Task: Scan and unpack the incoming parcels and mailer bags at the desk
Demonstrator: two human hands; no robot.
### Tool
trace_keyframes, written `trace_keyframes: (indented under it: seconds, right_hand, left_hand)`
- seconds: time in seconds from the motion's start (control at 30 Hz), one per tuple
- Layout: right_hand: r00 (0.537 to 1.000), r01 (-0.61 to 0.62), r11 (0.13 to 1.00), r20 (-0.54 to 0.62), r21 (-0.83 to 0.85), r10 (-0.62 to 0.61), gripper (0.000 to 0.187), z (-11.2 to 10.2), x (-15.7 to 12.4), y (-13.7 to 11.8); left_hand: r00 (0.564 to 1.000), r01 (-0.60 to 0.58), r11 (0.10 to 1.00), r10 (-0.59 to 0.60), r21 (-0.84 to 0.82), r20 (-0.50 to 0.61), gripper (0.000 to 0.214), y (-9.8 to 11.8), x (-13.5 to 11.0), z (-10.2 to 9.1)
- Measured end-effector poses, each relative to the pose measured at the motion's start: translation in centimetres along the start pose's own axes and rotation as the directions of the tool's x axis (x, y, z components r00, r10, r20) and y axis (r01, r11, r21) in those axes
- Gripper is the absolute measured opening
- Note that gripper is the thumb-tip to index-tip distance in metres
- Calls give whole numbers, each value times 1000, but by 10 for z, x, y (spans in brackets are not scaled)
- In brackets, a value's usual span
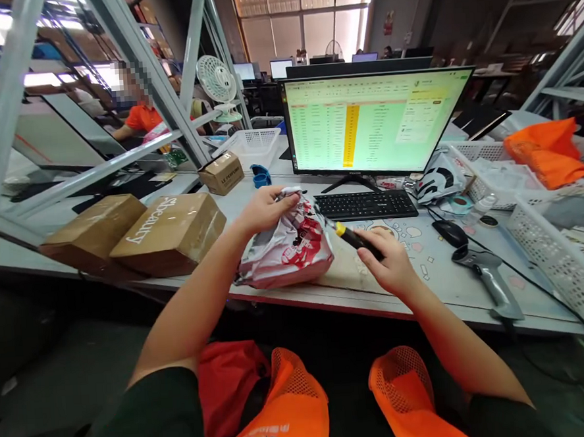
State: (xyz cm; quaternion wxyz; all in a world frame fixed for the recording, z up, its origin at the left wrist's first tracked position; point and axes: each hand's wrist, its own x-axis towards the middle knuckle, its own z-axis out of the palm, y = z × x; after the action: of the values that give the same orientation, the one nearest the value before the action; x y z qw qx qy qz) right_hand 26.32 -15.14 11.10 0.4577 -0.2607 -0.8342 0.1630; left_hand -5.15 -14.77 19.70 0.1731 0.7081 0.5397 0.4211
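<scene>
My left hand (268, 209) grips the gathered top of a white plastic mailer bag (299, 254) with red and black print, which rests near the front edge of the desk. In my right hand (391, 258) is a black and yellow utility knife (355, 238), its tip pointing at the bag's upper right side. Whether the blade touches the plastic I cannot tell. Behind the bag and knife lies a black keyboard (368, 206).
Two cardboard boxes (174, 232) sit to the left, with a smaller carton (221, 173) behind. A monitor (375, 124) stands at the back. On the right are a mouse (450, 233), a barcode scanner (491, 285) and white baskets (556, 255). Metal frame bars (154, 75) rise at left; another person sits beyond.
</scene>
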Motion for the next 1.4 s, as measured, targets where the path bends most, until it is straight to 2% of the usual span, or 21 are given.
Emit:
trace_keyframes:
  seconds: [0.07, 0.13, 0.2, 0.3, 0.4, 0.47, 0.53, 0.57, 0.63, 0.7, 0.83, 0.93, 1.0, 1.07, 1.1, 1.13, 1.17, 1.2, 1.3, 1.33, 1.4]
  right_hand:
    - [996, 8, 999, 90, -44, -4, 38, -2, -17, -6]
    - [980, 6, 997, 201, -72, 9, 39, 4, -30, -14]
    - [958, 3, 994, 287, -105, 27, 40, 12, -38, -20]
    - [939, 14, 983, 340, -182, 50, 41, 22, -36, -26]
    - [934, 13, 966, 347, -259, 80, 42, 26, -23, -26]
    - [933, 19, 956, 349, -293, 89, 41, 25, -12, -27]
    - [941, 44, 947, 332, -319, 68, 41, 24, -3, -31]
    - [946, 66, 944, 323, -324, 45, 42, 23, -1, -34]
    - [948, 111, 942, 318, -316, -5, 42, 23, 0, -43]
    - [941, 136, 944, 337, -302, -28, 42, 24, -4, -55]
    - [926, 112, 950, 378, -290, 6, 40, 34, -12, -72]
    - [928, 99, 958, 374, -270, 10, 40, 27, -9, -59]
    - [947, 56, 943, 315, -329, 53, 39, 4, -5, -30]
    - [969, -87, 871, 163, -483, 187, 40, -34, -6, 14]
    - [957, -222, 787, 27, -575, 289, 41, -54, -9, 38]
    - [925, -321, 709, -46, -627, 378, 43, -71, -14, 62]
    - [894, -381, 650, -82, -657, 441, 45, -84, -20, 83]
    - [865, -412, 618, -75, -670, 496, 45, -92, -27, 100]
    - [807, -431, 609, 17, -666, 590, 46, -81, -47, 122]
    - [803, -442, 621, 22, -647, 595, 46, -70, -52, 118]
    - [839, -448, 694, 2, -563, 544, 46, -46, -56, 95]
  left_hand:
    - [998, -17, 995, 12, 97, 54, 54, -2, 9, 5]
    - [1000, 7, 982, -10, 187, 16, 56, -7, -2, 8]
    - [996, 50, 965, -31, 257, -80, 67, -13, -35, 2]
    - [979, 83, 951, -22, 298, -205, 85, -21, -110, -14]
    - [972, 135, 938, -63, 319, -225, 75, -31, -172, -13]
    - [967, 171, 940, -103, 295, -232, 59, -41, -188, 0]
    - [929, 195, 959, -114, 204, -353, 40, -51, -184, 18]
    - [890, 197, 970, -115, 144, -441, 36, -54, -177, 26]
    - [806, 185, 982, -127, 43, -579, 39, -55, -164, 38]
    - [772, 159, 987, -134, -14, -621, 39, -47, -154, 45]
    - [807, 102, 994, -68, 26, -586, 31, -16, -156, 55]
    - [842, 34, 994, 27, 104, -538, 29, 0, -165, 62]
    - [845, 18, 993, 46, 114, -534, 30, 1, -171, 63]
    - [803, 53, 995, 10, 89, -596, 30, -6, -176, 61]
    - [776, 78, 994, -16, 70, -630, 29, -11, -178, 58]
    - [762, 101, 993, -42, 54, -646, 29, -16, -178, 54]
    - [769, 120, 992, -64, 45, -636, 28, -20, -177, 50]
    - [796, 135, 990, -79, 50, -600, 27, -23, -175, 45]
    - [889, 195, 966, -100, 170, -447, 27, -22, -166, 34]
    - [904, 216, 948, -104, 233, -415, 31, -19, -163, 31]
    - [924, 228, 919, -100, 323, -368, 32, -12, -156, 29]
